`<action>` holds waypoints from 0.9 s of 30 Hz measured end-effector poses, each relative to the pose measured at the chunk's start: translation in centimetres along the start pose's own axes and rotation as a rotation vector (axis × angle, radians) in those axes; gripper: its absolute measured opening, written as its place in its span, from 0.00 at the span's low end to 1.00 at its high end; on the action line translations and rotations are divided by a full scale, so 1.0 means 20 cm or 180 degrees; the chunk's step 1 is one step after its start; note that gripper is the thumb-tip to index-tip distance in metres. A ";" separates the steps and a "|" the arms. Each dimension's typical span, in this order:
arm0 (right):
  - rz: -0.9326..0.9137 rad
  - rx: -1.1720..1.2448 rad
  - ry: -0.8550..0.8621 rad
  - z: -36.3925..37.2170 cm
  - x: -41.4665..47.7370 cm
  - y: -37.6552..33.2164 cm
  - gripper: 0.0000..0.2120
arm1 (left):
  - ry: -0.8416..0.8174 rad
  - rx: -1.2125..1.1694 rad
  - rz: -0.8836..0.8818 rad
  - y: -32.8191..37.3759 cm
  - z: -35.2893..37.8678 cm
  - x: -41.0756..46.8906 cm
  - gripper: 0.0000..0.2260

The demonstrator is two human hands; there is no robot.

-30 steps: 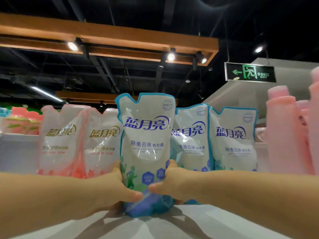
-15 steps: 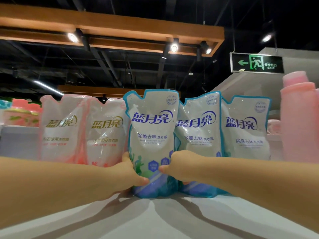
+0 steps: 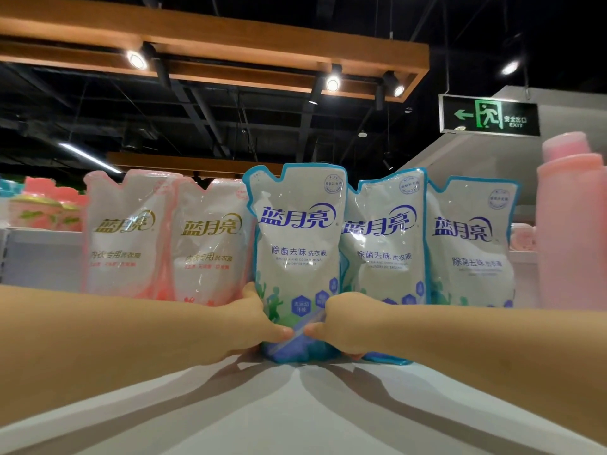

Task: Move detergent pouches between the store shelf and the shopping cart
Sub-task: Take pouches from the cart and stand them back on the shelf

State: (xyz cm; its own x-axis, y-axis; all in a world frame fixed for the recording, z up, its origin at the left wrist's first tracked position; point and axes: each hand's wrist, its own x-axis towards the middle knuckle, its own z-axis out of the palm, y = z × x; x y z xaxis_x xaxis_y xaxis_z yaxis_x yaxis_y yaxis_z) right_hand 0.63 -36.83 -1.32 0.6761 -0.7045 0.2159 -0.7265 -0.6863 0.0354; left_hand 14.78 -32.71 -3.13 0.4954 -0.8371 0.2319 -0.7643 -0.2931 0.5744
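Observation:
A blue-edged white detergent pouch (image 3: 297, 244) stands upright on the white shelf top (image 3: 295, 408), in the middle of a row. My left hand (image 3: 253, 326) grips its lower left side and my right hand (image 3: 345, 323) grips its lower right side, thumbs nearly meeting across the front. Its base touches the shelf. Two more blue pouches stand to its right, one beside it (image 3: 386, 238) and one further over (image 3: 471, 244). Two pink pouches stand to its left, the nearer (image 3: 210, 244) and the farther (image 3: 126, 234). No shopping cart is in view.
A tall pink bottle (image 3: 571, 231) stands at the right end of the row. Pink packs (image 3: 46, 208) sit behind at the far left. A green exit sign (image 3: 489, 115) and wooden ceiling beams with spotlights hang above.
Both hands have carried the blue pouch away from me and down onto the shelf, into line with the other pouches. The grip has stayed the same.

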 end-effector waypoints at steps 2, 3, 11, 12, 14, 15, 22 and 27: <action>0.0037 -0.0242 -0.0026 0.01 -0.02 -0.02 0.20 | -0.0024 -0.0052 -0.0015 -0.01 -0.01 0.01 0.41; 0.0085 -0.0329 -0.0061 0.01 -0.04 -0.02 0.21 | -0.0052 -0.0103 -0.0005 -0.02 -0.01 0.01 0.41; 0.0300 0.0084 -0.0214 0.02 -0.08 -0.05 0.19 | -0.0289 -0.0307 0.0293 -0.06 -0.05 0.00 0.37; 0.0302 0.0147 -0.0320 0.01 -0.09 -0.04 0.19 | -0.0315 -0.0319 0.0333 -0.07 -0.06 0.01 0.37; 0.0346 0.0122 -0.0305 -0.02 -0.10 -0.03 0.17 | -0.0401 -0.0414 0.0336 -0.08 -0.08 0.00 0.36; 0.0414 0.0075 -0.0302 -0.05 -0.13 -0.03 0.16 | -0.0460 -0.0526 0.0301 -0.08 -0.09 0.00 0.34; 0.0310 0.0212 -0.0017 -0.15 -0.45 -0.01 0.10 | -0.0137 0.0367 0.0384 0.04 -0.21 -0.29 0.12; 0.0076 0.0480 0.0850 -0.26 -0.91 -0.01 0.13 | 0.0234 0.1162 0.1083 0.25 -0.21 -0.72 0.20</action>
State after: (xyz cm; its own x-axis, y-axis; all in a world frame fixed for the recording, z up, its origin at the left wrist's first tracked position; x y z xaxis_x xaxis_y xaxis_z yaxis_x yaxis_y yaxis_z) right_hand -12.25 -22.97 -0.19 0.5881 -0.6621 0.4645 -0.7018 -0.7032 -0.1138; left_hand 5.47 -20.09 -0.18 0.2107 -0.8825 0.4205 -0.9756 -0.1626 0.1475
